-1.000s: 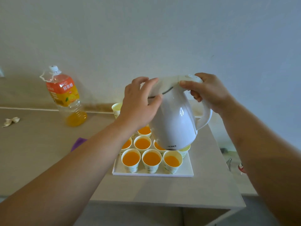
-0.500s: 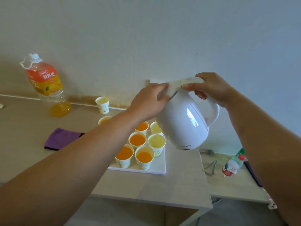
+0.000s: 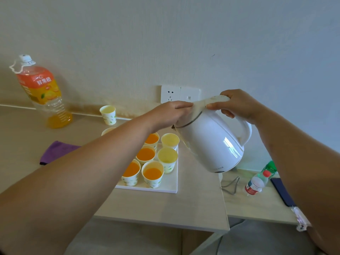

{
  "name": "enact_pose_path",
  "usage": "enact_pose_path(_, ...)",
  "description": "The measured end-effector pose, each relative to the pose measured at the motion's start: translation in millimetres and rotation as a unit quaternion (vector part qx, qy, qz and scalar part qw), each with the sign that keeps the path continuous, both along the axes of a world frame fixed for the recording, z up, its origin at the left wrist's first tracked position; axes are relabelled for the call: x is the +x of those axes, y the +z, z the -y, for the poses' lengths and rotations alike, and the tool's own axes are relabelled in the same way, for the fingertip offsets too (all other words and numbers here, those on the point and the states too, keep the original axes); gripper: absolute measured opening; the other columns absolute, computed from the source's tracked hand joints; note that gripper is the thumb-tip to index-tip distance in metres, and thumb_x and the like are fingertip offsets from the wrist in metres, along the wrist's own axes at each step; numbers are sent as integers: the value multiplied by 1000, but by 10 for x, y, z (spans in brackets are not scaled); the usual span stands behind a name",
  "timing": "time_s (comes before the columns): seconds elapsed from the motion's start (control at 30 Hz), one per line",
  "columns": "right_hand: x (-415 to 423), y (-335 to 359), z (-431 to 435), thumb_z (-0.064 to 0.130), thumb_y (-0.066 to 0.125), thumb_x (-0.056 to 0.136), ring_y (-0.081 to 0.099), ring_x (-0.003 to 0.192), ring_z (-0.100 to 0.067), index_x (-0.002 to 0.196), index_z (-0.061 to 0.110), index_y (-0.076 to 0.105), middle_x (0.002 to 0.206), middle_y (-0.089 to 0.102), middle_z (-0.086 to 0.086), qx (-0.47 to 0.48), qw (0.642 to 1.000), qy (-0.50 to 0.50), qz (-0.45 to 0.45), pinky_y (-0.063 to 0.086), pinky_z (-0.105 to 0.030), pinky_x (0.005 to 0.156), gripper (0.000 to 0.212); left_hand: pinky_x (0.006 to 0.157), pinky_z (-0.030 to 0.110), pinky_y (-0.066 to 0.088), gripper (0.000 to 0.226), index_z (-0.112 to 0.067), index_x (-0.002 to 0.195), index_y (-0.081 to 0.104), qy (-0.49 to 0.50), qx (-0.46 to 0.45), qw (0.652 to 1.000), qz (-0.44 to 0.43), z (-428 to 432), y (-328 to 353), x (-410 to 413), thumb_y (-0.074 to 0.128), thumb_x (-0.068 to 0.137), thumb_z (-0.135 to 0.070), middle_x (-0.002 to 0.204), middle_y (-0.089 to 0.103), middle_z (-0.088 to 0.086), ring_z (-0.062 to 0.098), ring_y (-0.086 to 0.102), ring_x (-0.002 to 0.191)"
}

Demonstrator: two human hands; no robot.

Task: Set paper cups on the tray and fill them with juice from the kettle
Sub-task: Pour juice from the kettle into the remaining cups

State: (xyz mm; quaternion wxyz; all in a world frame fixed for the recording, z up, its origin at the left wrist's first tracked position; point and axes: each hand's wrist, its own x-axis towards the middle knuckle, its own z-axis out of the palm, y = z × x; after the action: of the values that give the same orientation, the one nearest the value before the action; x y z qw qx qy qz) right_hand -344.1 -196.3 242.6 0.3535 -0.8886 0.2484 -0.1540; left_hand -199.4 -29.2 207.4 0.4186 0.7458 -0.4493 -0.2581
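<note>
Tray (image 3: 170,182) on beige table (image 3: 156,205), white wall (image 3: 184,34) behind

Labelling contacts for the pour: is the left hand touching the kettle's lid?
Touching. Head view: the left hand rests on the front of the lid of the tilted kettle, with no gap visible between them.
</note>
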Motion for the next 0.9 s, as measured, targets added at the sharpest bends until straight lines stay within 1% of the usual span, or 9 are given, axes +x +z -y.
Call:
enact_pose_path(0.1, 15, -43, 16, 38, 77, 74, 39, 45, -14, 61, 13, 48, 43, 46, 3, -5, 1000, 1, -9, 33, -25, 56, 40, 107, 35, 41, 35, -37, 130, 56, -8, 10, 1000, 1, 55, -45, -1, 50, 96, -39, 140, 51, -9, 14, 47, 126)
enact_pose_path(0.2, 61, -80, 17, 38, 77, 74, 37, 42, -11, 59, 14, 45, 41, 44, 5, -11, 1000, 1, -25, 32, -24, 53, 43, 96, 27, 44, 42, -38, 131, 55, -9, 14, 1000, -1, 73, -83, -5, 56, 89, -44, 135, 54, -10, 13, 53, 118)
enact_pose_path(0.27, 102, -103, 33, 38, 78, 73, 37, 42, -11, 60, 13, 45, 43, 45, 2, -13, 999, 3, -33, 32, -26, 55, 43, 89, 25, 44, 43, -37, 133, 53, -16, 13, 1000, -4, 88, -120, 4, 58, 91, -36, 135, 54, -9, 14, 54, 116)
enact_pose_path(0.33, 138, -120, 55, 39, 78, 72, 38, 43, -13, 60, 13, 46, 47, 47, -2, -17, 999, 6, -41, 32, -29, 57, 43, 83, 22, 44, 42, -36, 134, 52, -22, 5, 1000, -3, 104, -163, 23, 58, 92, -33, 135, 54, -9, 13, 54, 115)
enact_pose_path(0.4, 175, -132, 80, 40, 78, 72, 39, 44, -14, 61, 13, 46, 49, 48, -4, -20, 999, 8, -48, 33, -29, 58, 43, 76, 15, 44, 42, -35, 133, 53, -24, -5, 1000, -1, 118, -202, 58, 60, 92, -29, 133, 55, -10, 10, 56, 111)
enact_pose_path(0.53, 253, -144, 123, 42, 77, 71, 40, 44, -14, 61, 14, 47, 52, 50, -6, -27, 998, 14, -61, 34, -30, 59, 43, 63, 5, 46, 48, -31, 134, 53, -24, -17, 999, -30, 145, -276, 130, 63, 89, -19, 132, 55, -8, 1, 58, 102)
enact_pose_path(0.6, 289, -148, 136, 42, 77, 71, 40, 43, -14, 61, 14, 47, 54, 50, -7, -34, 997, 15, -71, 34, -30, 58, 43, 64, 5, 46, 48, -30, 134, 53, -24, -22, 999, -34, 165, -318, 157, 62, 89, -16, 132, 55, -8, 0, 58, 101)
enact_pose_path(0.8, 377, -138, 174, 44, 76, 73, 41, 43, -14, 60, 14, 47, 51, 49, -4, -57, 993, 20, -97, 35, -27, 55, 43, 70, 6, 41, 50, -31, 136, 50, -20, -21, 999, -28, 231, -411, 226, 62, 90, -16, 136, 53, -7, 8, 56, 108)
enact_pose_path(0.9, 408, -140, 193, 45, 75, 74, 43, 43, -14, 61, 13, 50, 51, 50, -3, -70, 991, 24, -110, 36, -27, 55, 42, 83, 17, 45, 51, -32, 136, 50, -18, -18, 999, -23, 257, -456, 261, 63, 89, -17, 136, 53, -4, 12, 56, 114)
